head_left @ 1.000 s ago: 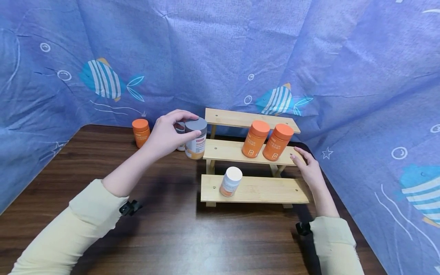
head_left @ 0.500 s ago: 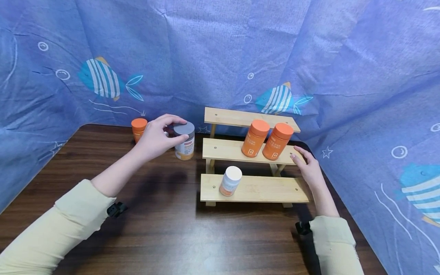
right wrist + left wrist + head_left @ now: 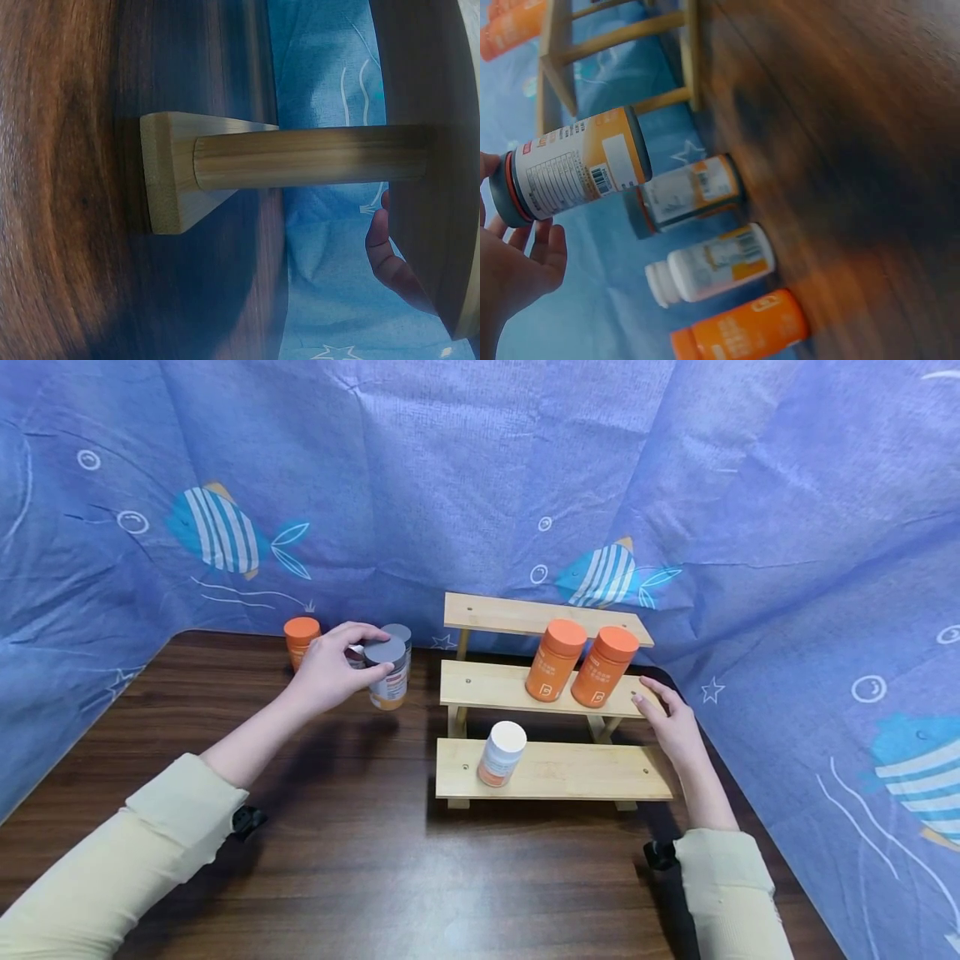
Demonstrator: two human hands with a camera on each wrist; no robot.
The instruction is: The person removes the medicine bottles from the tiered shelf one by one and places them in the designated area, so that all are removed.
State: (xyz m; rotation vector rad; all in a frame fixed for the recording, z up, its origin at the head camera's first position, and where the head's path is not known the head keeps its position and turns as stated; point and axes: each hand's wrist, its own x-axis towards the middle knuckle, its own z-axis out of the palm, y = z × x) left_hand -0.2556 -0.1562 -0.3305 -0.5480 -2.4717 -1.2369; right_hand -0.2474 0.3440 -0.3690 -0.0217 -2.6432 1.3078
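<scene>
My left hand [image 3: 330, 667] pinches a grey-lidded supplement jar [image 3: 387, 687] by its lid, thumb on the near side. In the left wrist view, this jar [image 3: 585, 165] shows a white and orange label with a barcode. Just behind it stands a matching grey-lidded jar [image 3: 694, 191]. Beside that are a white bottle [image 3: 720, 262] and an orange bottle [image 3: 742, 330]. My right hand [image 3: 678, 731] grips the right end of the middle tier of a wooden step rack [image 3: 480, 683]. Bent fingers [image 3: 390, 262] show past the board's edge in the right wrist view.
Two orange bottles [image 3: 555, 664] stand on the rack's middle tier, towards the right. A small white bottle [image 3: 502, 756] is on the left of the bottom tier. A blue fish-print cloth [image 3: 420, 485] hangs behind the dark wooden table [image 3: 360, 860].
My left hand has moved left with the grey-lidded jar, away from the rack, bringing the second grey-lidded jar into view behind it. The right hand stays at the rack's end.
</scene>
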